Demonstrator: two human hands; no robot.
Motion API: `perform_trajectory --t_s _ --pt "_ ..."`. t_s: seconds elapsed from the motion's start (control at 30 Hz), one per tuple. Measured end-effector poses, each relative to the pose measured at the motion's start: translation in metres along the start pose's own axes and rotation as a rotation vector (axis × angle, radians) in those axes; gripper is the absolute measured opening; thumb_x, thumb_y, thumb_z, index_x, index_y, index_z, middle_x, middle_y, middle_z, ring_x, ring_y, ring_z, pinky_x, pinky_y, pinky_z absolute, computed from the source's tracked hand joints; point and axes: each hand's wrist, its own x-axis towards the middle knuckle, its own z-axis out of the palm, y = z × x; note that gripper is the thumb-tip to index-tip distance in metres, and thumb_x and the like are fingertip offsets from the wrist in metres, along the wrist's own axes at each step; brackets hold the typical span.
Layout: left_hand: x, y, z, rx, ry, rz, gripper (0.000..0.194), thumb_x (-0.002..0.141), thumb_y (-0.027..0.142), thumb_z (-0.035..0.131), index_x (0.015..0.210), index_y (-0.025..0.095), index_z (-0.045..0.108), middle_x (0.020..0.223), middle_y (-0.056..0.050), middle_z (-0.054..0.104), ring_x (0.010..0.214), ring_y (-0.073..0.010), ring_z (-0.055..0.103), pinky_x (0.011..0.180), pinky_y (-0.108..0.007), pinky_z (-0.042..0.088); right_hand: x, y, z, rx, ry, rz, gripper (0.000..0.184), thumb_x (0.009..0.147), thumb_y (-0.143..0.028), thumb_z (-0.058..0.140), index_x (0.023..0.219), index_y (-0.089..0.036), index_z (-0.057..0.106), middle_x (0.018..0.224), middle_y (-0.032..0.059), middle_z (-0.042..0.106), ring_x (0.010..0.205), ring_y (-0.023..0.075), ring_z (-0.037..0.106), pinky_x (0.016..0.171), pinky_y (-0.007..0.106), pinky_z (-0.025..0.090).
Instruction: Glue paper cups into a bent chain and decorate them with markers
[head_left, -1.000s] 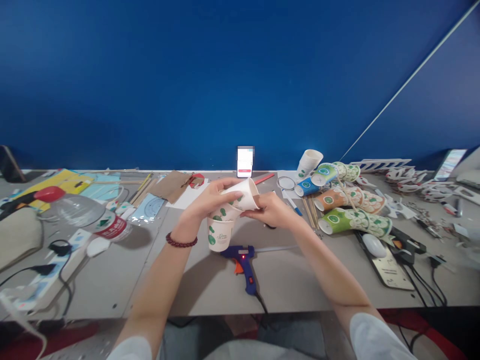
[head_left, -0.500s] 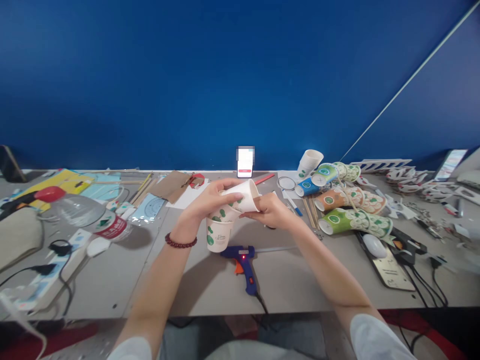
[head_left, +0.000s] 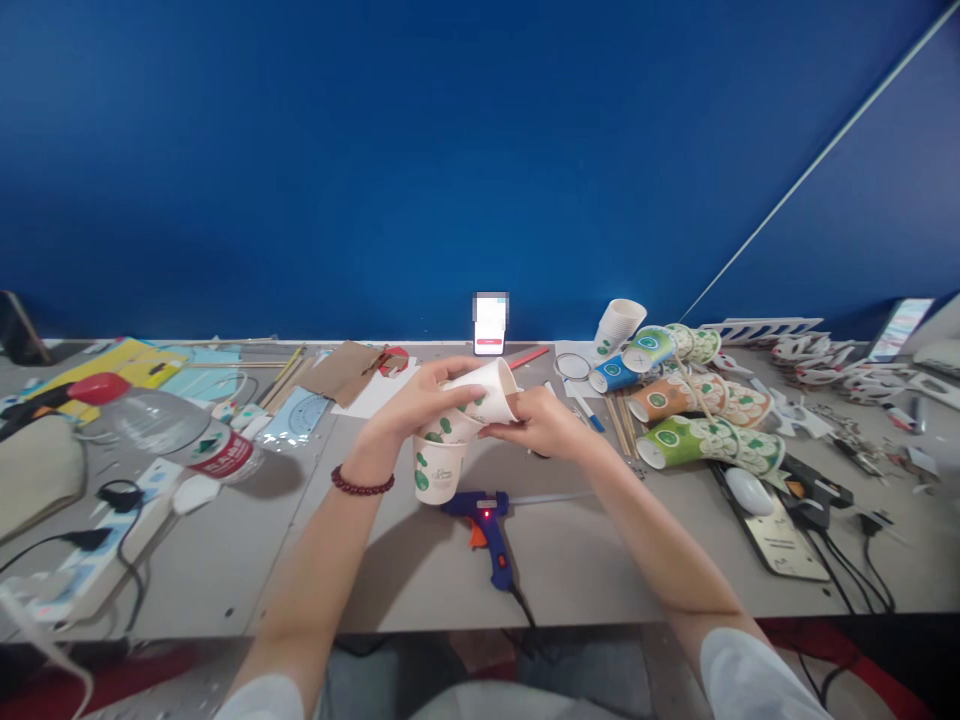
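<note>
1. Above the middle of the desk (head_left: 315,570), between its back and front edges, an upper cup (head_left: 491,391) is held on its side, its long axis laid from hand to hand and its mouth turned towards the desk's right edge
2. The base end is covered by the left hand (head_left: 426,397), while the mouth is met by the right hand (head_left: 544,416); of the two, the right is the nearer to the rim
3. The cup is gripped by the left hand, with the thumb laid along its side and the fingers partly hidden; the right fingers are bunched at the mouth, and whether the rim is pinched cannot be told
4. Below, a middle cup (head_left: 446,429) is slanted down towards a lower cup (head_left: 436,474), whose narrow end is pointed at the desk; whether the desk is touched cannot be told
5. All three are white and printed with green leaves, and thin lettering is carried by the lower one
6. Nearer the front edge, just beside the lower cup, a blue and orange glue gun (head_left: 495,540) is laid
</note>
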Motion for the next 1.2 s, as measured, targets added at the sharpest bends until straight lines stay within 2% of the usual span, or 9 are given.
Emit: perform_trajectory --t_s 0.13,0.33,0.6,0.77,1.0,1.2 --pt "-0.001 0.002 0.002 0.018 0.003 0.001 0.044 0.075 0.039 0.07 0.113 0.018 0.066 0.115 -0.011 0.067 0.095 -0.0202 0.065 0.073 -0.027 0.053 0.0 -0.004 -0.001 0.082 -0.017 0.027 0.018 0.086 -0.031 0.065 0.078 -0.017 0.073 0.061 0.0007 0.063 0.059 0.0126 0.055 0.056 0.023 0.035" --pt "-0.001 0.006 0.004 0.021 -0.013 0.013 0.042 0.076 0.04 0.069 0.112 0.019 0.066 0.114 -0.01 0.068 0.095 -0.0202 0.065 0.073 -0.026 0.052 0.0 -0.004 -0.001 0.063 -0.029 0.035 0.021 0.086 -0.031 0.064 0.073 -0.016 0.071 0.054 -0.0018 0.056 0.052 0.0103 0.049 0.053 0.023 0.032" --pt "-0.001 0.003 0.0 0.018 -0.025 0.0 0.043 0.076 0.04 0.069 0.113 0.019 0.065 0.115 -0.01 0.067 0.095 -0.0205 0.065 0.072 -0.026 0.052 0.0 0.003 0.005 0.001 -0.014 0.017 0.028 0.087 -0.037 0.063 0.072 -0.015 0.07 0.056 -0.0016 0.055 0.05 0.0087 0.043 0.05 0.023 0.029" --pt "-0.002 0.004 0.001 0.004 -0.032 0.011 0.043 0.076 0.04 0.069 0.113 0.019 0.065 0.115 -0.01 0.067 0.095 -0.0202 0.065 0.073 -0.026 0.052 0.0 0.003 0.005 0.028 0.008 -0.005 0.024 0.086 -0.035 0.064 0.075 -0.015 0.071 0.058 -0.0008 0.058 0.051 0.0089 0.044 0.052 0.023 0.03" --pt "-0.003 0.005 0.001 -0.018 -0.017 -0.008 0.043 0.075 0.04 0.07 0.112 0.019 0.066 0.113 -0.01 0.067 0.095 -0.0199 0.065 0.073 -0.026 0.053 -0.001 0.006 0.008 -0.013 -0.015 0.039 0.032 0.088 -0.043 0.061 0.075 -0.016 0.072 0.059 0.0006 0.06 0.05 0.0099 0.045 0.051 0.024 0.029" --pt "-0.002 0.004 -0.001 -0.003 -0.031 0.016 0.042 0.075 0.039 0.07 0.112 0.019 0.066 0.114 -0.009 0.067 0.096 -0.0197 0.065 0.074 -0.025 0.052 -0.001 0.006 0.01 -0.02 0.007 0.008 0.03 0.088 -0.041 0.061 0.074 -0.016 0.071 0.058 0.0007 0.06 0.052 0.0106 0.046 0.053 0.025 0.03"
